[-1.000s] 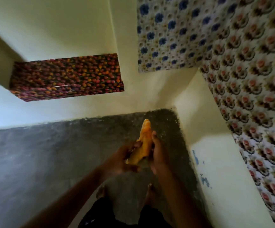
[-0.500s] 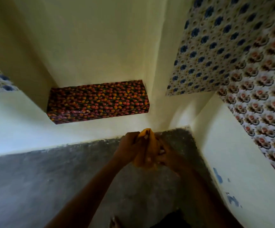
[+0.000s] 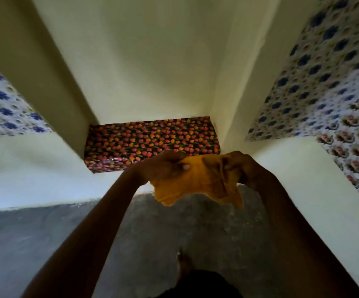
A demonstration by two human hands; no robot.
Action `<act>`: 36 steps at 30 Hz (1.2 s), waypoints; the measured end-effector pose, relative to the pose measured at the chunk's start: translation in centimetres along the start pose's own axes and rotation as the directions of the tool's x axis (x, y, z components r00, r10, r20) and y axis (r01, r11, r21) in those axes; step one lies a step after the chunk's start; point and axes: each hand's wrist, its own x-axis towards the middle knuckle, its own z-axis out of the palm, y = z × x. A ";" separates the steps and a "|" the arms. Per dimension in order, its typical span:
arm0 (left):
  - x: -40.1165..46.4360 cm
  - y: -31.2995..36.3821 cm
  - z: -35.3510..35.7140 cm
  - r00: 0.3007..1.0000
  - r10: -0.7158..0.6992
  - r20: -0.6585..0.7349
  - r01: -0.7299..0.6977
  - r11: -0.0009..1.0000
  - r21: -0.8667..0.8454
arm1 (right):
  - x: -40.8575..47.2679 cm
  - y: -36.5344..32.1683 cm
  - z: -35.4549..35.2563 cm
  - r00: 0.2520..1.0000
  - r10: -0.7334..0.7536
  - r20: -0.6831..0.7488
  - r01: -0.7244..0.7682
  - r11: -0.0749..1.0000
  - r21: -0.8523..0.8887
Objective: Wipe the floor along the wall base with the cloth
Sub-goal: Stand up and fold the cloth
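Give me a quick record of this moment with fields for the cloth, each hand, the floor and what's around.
cloth: orange cloth, spread between both hands, held up off the floor
left hand: left hand grips the cloth's left edge
right hand: right hand grips its right edge
floor: dark grey floor, not touched by the cloth
surroundings: cream wall; red-and-orange floral ledge in a recess
wiping: not yet begun

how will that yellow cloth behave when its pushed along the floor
Probably floppy: the cloth sags and creases between the left hand and right hand. Likely light, held by fingertip pinches. It may bunch on the rough floor.
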 end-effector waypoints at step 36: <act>3.6 -13.2 -17.3 0.770 0.156 -0.618 -0.213 0.977 -0.018 | 18.1 3.0 18.1 0.730 -0.331 -0.598 0.068 0.906 -0.419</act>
